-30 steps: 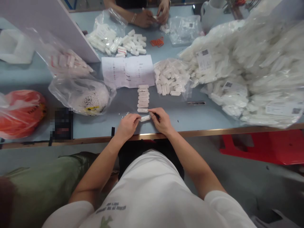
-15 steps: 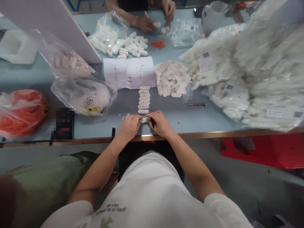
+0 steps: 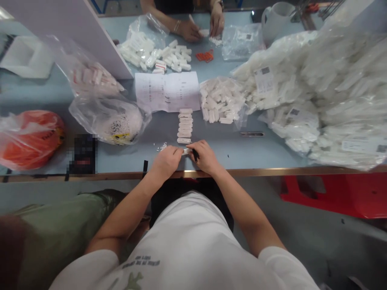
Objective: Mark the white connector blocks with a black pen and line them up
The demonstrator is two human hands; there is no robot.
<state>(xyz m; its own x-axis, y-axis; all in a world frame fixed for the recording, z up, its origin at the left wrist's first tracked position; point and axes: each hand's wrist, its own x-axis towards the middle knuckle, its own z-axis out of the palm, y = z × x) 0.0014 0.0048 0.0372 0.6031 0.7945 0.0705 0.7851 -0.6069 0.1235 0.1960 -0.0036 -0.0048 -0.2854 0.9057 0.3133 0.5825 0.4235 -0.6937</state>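
Note:
My left hand (image 3: 167, 160) is closed, its fingertips pinching one end of a small white plastic strip (image 3: 186, 152) just above the table's front edge. My right hand (image 3: 204, 157) is closed at the strip's other end and also holds a slim black tool (image 3: 196, 155), whose kind I cannot make out. Directly beyond my fingers, a column of similar white strips (image 3: 185, 129) lies on the table. Tiny white bits (image 3: 163, 146) are scattered by my left hand. Both sets of fingers partly cover the held strip.
A printed sheet (image 3: 167, 90) lies behind the column. Bags of white parts (image 3: 223, 98) and a pair of thread snips (image 3: 252, 134) are to the right. Leftward are a bag of small parts (image 3: 121, 125) and an orange bag (image 3: 33, 139). Opposite, a co-worker's hands (image 3: 217, 22) handle white pieces.
My hands stay together at the white strip, with only slight finger movement. The view has shifted slightly. Across the table, one of the co-worker's hands has lowered to the small white pieces.

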